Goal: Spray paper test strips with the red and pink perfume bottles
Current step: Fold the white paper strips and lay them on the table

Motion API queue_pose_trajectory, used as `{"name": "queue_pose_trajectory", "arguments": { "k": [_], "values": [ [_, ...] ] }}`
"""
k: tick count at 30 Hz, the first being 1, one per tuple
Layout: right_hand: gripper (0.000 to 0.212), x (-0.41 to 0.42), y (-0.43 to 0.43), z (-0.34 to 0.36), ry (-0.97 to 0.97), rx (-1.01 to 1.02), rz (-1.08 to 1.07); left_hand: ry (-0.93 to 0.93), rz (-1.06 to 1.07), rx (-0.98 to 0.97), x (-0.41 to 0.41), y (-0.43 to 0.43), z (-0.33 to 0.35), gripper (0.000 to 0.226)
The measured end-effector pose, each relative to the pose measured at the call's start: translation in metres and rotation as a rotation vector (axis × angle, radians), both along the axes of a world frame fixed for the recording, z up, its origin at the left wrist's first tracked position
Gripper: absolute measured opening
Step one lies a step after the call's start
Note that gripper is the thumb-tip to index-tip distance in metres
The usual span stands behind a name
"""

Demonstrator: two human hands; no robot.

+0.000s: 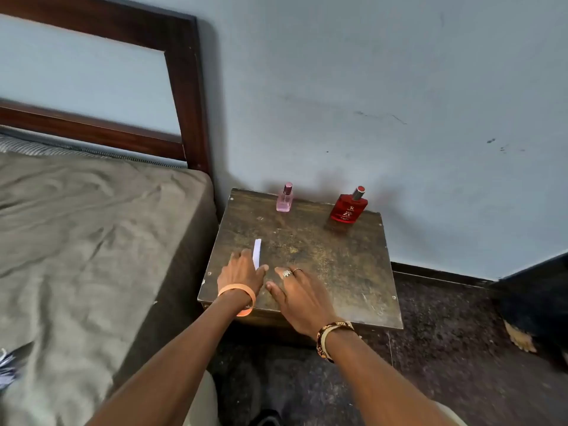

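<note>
**Paper test strip (257, 253), narrow and white, lies loose at the left hand (241, 272)**

The risk begins at the fingers. The left hand lies flat with its fingers straight. The strip's near end sits between thumb and forefinger, and no pinch shows. Light as it is, a hasty lift could flick it off the left edge of the worn dark wooden bedside table (338, 272) toward the grey-sheeted bed (92, 241).

The right hand (299, 295), wearing rings, rests just beside the left near the front edge. Its fingers are relaxed and hold nothing.

The small pink glass perfume bottle (285, 199) and the square red glass perfume bottle (349, 207) stand upright along the back edge, well apart from both hands. A long reach could topple one against the wall. Both seem capped, so pressing before uncapping would spray nothing.
</note>
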State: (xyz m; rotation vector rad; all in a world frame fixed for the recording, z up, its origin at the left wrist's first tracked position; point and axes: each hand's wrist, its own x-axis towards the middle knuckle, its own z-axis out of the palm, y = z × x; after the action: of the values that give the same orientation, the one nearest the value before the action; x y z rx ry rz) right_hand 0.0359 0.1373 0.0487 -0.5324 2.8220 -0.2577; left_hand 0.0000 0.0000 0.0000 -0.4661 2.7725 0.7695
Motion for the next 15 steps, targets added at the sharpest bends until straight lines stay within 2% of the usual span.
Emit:
{"name": "queue_pose_trajectory", "arguments": {
  "k": [4, 6, 10, 13, 15],
  "values": [
    [0.056, -0.012, 0.006, -0.023, -0.066, -0.202, -0.183, -0.077, 0.022, -0.066, -0.005, 0.001, -0.017, 0.040],
    [0.056, -0.018, 0.007, -0.038, -0.093, -0.278, -0.262, -0.057, 0.055, -0.032, -0.008, 0.004, -0.022, 0.033],
    [0.054, -0.027, 0.001, -0.052, -0.134, -0.470, -0.421, -0.024, 0.183, 0.122, -0.011, 0.005, -0.024, 0.017],
    [0.055, -0.034, -0.006, -0.051, -0.220, -0.678, -0.618, 0.013, 0.268, 0.361, -0.008, 0.008, -0.025, 0.016],
    [0.063, -0.039, -0.010, -0.051, -0.334, -0.853, -0.787, 0.037, 0.301, 0.500, -0.002, 0.013, -0.023, 0.015]
  ]
}}
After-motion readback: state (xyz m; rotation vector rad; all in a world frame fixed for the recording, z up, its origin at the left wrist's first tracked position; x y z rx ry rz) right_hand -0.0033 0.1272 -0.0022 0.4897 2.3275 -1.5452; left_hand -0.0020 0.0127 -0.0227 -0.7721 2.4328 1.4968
